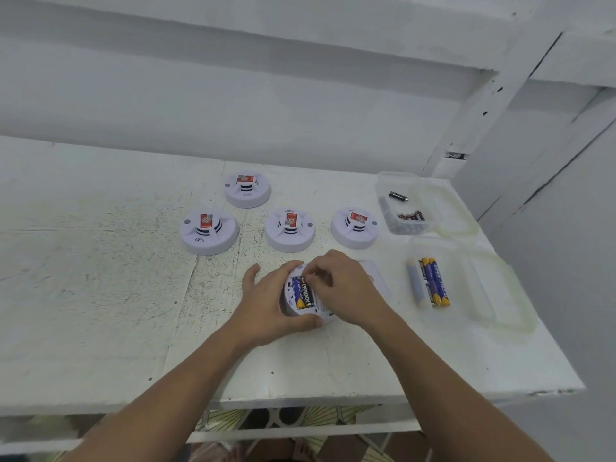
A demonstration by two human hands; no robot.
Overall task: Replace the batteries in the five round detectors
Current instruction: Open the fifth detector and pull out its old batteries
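Upturned detector [320,311], near centre of counter [100,295]: left hand [266,305] curled round its left rim. Black battery [308,295] in its open compartment: right hand [343,288], fingers curled, pinching far end. Four more detectors [290,228] farther back. Blue-and-yellow batteries [435,281] in clear tub [460,275], right.

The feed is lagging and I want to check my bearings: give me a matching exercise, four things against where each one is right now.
Things:
1. open detector
2. blue batteries
3. dark batteries
4. back detector

Places:
A. far tub
B. gripped by left hand, right hand fingers on it
C. alone behind the row of three
D. near tub

Pairs: 1-B, 2-D, 3-A, 4-C
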